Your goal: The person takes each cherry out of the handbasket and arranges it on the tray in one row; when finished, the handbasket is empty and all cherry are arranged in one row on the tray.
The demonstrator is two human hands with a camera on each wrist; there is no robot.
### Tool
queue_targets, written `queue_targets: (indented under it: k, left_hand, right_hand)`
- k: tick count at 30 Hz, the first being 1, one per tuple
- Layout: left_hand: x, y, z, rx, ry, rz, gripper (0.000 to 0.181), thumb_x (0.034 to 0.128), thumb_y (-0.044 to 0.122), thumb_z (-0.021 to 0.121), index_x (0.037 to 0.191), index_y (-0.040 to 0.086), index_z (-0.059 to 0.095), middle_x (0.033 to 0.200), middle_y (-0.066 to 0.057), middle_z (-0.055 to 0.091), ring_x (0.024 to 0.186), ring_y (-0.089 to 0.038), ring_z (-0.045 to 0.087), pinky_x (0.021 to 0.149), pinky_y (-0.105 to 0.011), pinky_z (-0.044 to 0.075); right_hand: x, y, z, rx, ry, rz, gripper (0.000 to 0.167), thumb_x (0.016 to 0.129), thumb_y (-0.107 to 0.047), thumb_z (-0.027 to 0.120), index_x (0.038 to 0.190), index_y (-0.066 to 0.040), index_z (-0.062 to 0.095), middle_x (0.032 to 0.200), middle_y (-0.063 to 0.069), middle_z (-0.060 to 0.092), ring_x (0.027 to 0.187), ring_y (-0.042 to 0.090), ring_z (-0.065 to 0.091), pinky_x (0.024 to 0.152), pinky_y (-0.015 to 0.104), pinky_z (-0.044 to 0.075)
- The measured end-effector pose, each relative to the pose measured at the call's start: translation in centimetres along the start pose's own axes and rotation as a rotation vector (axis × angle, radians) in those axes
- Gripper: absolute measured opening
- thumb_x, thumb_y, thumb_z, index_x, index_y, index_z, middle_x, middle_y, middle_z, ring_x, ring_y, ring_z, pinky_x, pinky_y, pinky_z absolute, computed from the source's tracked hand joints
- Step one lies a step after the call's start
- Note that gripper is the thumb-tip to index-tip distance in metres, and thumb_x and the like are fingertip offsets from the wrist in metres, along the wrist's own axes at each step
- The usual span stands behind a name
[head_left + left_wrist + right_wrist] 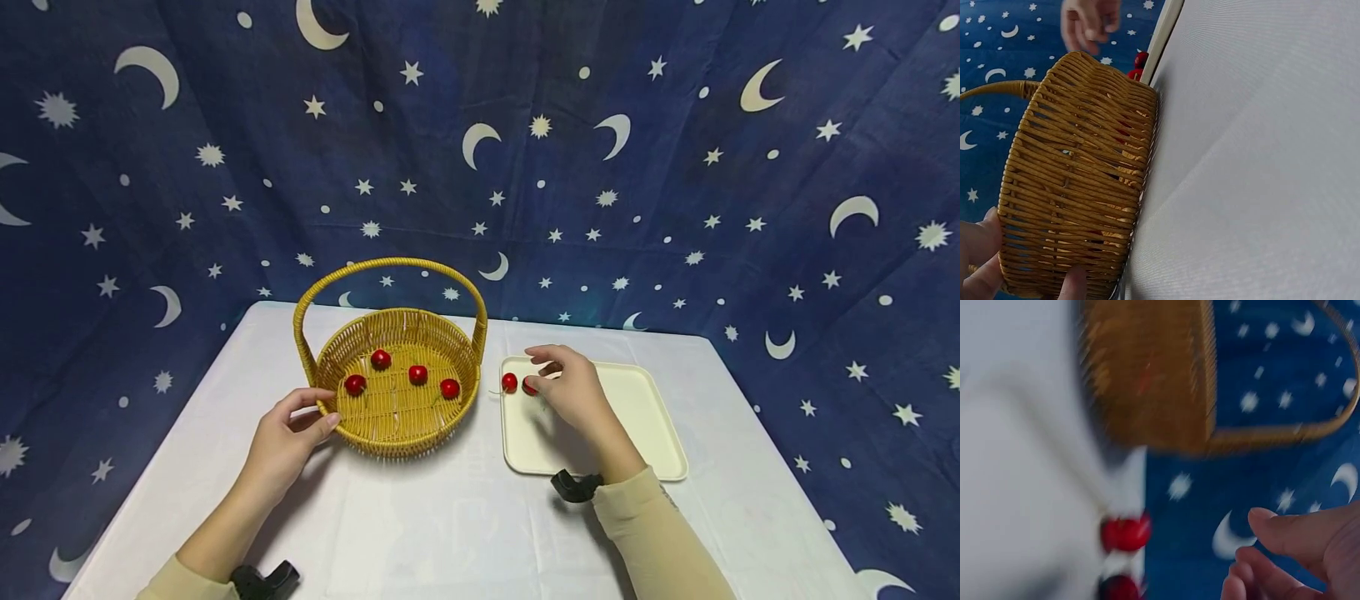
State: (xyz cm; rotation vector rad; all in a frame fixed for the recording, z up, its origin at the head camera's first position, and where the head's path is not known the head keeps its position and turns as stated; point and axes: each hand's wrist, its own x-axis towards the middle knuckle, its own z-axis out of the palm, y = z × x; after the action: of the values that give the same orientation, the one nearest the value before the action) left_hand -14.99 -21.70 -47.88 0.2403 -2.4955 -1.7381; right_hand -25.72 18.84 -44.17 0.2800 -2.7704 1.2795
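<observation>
A woven yellow-brown basket (405, 446) with a tall arched handle stands on the left half of the table, several red cherries (417, 375) lying on its floor. My left hand (281, 446) holds its left rim, thumb and fingers on either side of the wicker wall. Over the left part of a cream tray (633, 417) hovers my right hand (576, 392), fingers loosely bent with nothing between them. Two cherries lie near the tray's left edge: one stemmed cherry (509, 382) and a second cherry (529, 386) partly hidden by my fingers. The right wrist view shows a gap between hand and cherries.
A white cloth (435, 525) covers the table. Behind it hangs a dark blue curtain (555, 200) printed with moons and stars. The basket's handle (390, 262) arches well above the rim, and a narrow strip of table separates basket and tray.
</observation>
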Motion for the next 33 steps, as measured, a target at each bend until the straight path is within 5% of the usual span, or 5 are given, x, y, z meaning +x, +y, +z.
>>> queue_targets:
  k: [6,13,18,25,33]
  left_hand:
    - [-0.1,0.0,0.0,-0.003,0.002,0.005,0.042,0.1007,0.016,0.078,0.139,0.006,0.065,0.147,-0.014,0.061,0.109,-0.001,0.063,0.082,-0.013,0.059]
    - [0.0,-0.1,0.0,-0.005,0.012,0.006,0.041,0.1005,0.014,0.077,0.139,0.005,0.065,0.146,-0.015,0.062,0.107,0.000,0.063,0.082,-0.013,0.058]
    - [0.1,-0.2,0.0,0.006,0.005,-0.001,0.042,0.1005,0.016,0.078,0.139,0.007,0.065,0.147,-0.015,0.062,0.111,-0.006,0.063,0.082,-0.013,0.057]
    - [0.1,-0.2,-0.1,0.012,0.010,-0.005,0.041,0.1011,0.015,0.077,0.140,0.007,0.065,0.148,-0.014,0.060,0.116,-0.012,0.062,0.083,-0.013,0.057]
    - [0.2,-0.5,0.1,-0.009,-0.004,0.004,0.043,0.1007,0.016,0.078,0.140,0.007,0.064,0.150,-0.014,0.058,0.116,-0.012,0.063,0.083,-0.014,0.058]
  right_hand:
    - [-0.8,-4.7,1.2,0.159,-0.116,-0.115,0.046,0.089,-0.001,0.083,0.133,-0.014,0.075,0.120,0.012,0.078,0.098,0.022,0.073,0.092,0.042,0.062]
    - [0.1,-7.8,4.9,0.142,-0.242,-0.161,0.046,0.091,-0.003,0.083,0.134,-0.018,0.075,0.123,0.005,0.078,0.097,0.016,0.071,0.084,0.035,0.063]
    - [1.8,-8.9,8.0,0.111,-0.321,-0.195,0.049,0.092,-0.003,0.082,0.138,-0.018,0.073,0.129,0.008,0.076,0.103,0.019,0.072,0.079,0.028,0.062]
    - [4.7,-9.6,11.2,0.124,-0.416,-0.162,0.052,0.095,-0.001,0.079,0.144,-0.016,0.069,0.141,0.013,0.071,0.115,0.027,0.073,0.088,0.034,0.063]
    - [5.9,-9.0,12.4,-0.056,-0.423,-0.139,0.050,0.098,-0.003,0.076,0.144,-0.022,0.069,0.144,0.002,0.069,0.127,0.023,0.069,0.103,0.039,0.060]
